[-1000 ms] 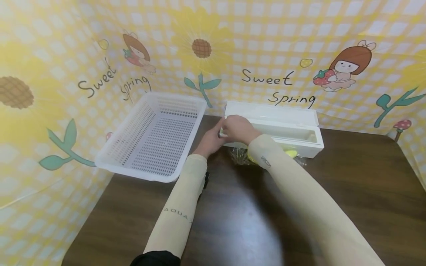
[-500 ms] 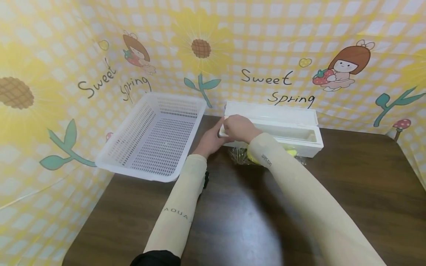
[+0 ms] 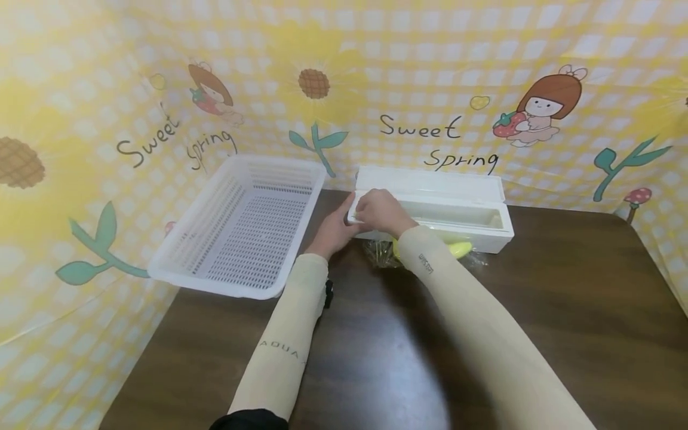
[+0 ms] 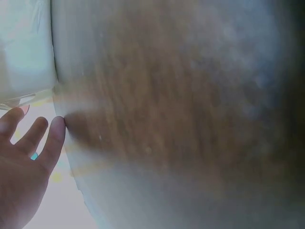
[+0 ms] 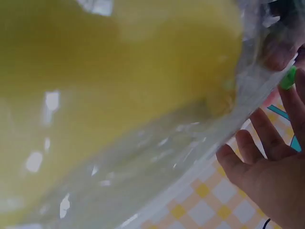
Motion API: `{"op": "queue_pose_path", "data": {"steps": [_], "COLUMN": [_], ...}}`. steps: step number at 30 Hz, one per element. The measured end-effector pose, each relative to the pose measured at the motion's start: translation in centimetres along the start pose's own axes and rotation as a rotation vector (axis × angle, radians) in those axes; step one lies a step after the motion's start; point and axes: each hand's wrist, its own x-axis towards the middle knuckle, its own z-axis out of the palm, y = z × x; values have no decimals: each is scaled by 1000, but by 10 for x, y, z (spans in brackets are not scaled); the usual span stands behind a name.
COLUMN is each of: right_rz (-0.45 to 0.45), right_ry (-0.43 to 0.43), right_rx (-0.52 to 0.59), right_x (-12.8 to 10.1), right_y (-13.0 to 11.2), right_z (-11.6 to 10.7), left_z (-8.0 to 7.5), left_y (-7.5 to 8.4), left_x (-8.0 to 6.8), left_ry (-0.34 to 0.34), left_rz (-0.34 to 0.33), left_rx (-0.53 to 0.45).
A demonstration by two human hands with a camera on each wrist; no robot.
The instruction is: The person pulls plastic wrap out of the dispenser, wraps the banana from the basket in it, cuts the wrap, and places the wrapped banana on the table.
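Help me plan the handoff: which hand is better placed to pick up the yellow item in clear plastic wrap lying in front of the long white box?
Probably the right hand. Its forearm passes directly over the yellow item in clear plastic wrap, while the left hand rests at the long white box's left end, nearer the white plastic basket.

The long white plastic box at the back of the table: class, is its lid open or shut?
Open. The long white plastic box shows its hollow trough, and its lid stands up behind against the wall.

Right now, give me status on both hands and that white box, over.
Left hand and right hand both on left end of long white box, lid open. Grip unclear. Yellow item in clear wrap lies against box front. White basket sits left, apart.
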Motion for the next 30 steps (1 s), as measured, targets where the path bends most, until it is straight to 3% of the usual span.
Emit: {"op": "queue_pose_path", "data": {"steps": [6, 13, 20, 30], "right_rz": [77, 135, 196, 191], "right_ry": [99, 216, 243, 277], "right_rx": [165, 277, 387, 400], "right_x": [-6, -9, -14, -18], "right_y": [-11, -3, 0, 8], "right_z": [11, 24, 27, 29], "left_z": [0, 5, 1, 4], "left_y": [-2, -6, -6, -5], "left_x": [-1, 3, -1, 2], "left_ry": [27, 53, 50, 64], "left_rz": [30, 32, 17, -5], "left_rx": [12, -2, -37, 62]}}
